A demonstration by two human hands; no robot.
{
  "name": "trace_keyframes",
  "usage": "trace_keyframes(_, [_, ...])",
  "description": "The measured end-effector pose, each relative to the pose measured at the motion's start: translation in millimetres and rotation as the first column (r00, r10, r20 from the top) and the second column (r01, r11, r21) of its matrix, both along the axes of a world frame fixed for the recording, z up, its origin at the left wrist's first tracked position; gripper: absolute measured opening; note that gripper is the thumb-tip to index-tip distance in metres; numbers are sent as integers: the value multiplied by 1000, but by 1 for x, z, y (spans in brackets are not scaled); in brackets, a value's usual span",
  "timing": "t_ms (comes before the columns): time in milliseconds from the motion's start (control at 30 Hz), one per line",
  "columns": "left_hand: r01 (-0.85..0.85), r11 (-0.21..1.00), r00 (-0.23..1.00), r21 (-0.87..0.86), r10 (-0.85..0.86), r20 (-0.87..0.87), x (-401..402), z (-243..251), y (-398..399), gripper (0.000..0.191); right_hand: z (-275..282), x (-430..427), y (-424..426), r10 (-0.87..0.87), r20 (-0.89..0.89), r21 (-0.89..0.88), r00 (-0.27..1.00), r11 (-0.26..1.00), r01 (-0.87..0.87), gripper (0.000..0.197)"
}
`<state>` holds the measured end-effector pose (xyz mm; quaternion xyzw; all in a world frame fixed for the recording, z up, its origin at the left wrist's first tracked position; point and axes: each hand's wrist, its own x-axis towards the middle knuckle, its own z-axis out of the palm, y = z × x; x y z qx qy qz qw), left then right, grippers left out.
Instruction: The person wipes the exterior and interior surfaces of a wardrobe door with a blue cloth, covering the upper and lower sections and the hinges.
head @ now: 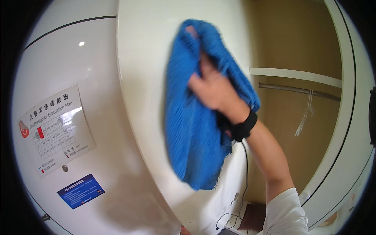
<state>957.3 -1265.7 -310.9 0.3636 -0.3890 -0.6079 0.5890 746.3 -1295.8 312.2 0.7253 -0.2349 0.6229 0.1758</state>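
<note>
My right hand (213,88) holds a blue cloth (188,132) against a white panel (144,88), with folds of the cloth bunched around its fingers; the hand is blurred. The lower part of the cloth hangs loose, its edge frayed. A black band with a cable sits on the right wrist. At the bottom edge only a small bit of my left hand (184,231) shows, by the edge of the panel; its fingers are out of sight.
At right, an open wardrobe has a shelf (293,74), a metal rail (293,89) and white hangers (305,117). A dark cable (246,170) runs down to its floor. An evacuation map (57,129) and a blue notice (80,191) are on the door at left.
</note>
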Motion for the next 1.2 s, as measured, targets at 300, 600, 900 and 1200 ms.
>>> trace_keyframes(300, [-57, 998, 998, -20, 58, 9, 8, -8, 19, 75, 73, -124, -137, -263, 232, -76, 937, 955, 287, 72])
trace_keyframes(600, [-75, 997, 997, -31, 75, 22, 3, -8, 24, 75, 106, 3, -15, -9, -173, -330, 985, 943, -49, 65])
trace_keyframes(900, [-86, 996, 996, -22, 86, 20, 9, -8, 26, 74, -25, 61, 44, -7, -623, -286, 783, 933, -219, 78])
trace_keyframes(1200, [-42, 999, 999, -29, 43, 15, 22, -16, 26, 73, -52, -14, -38, -99, -11, -175, 995, 980, 96, 70])
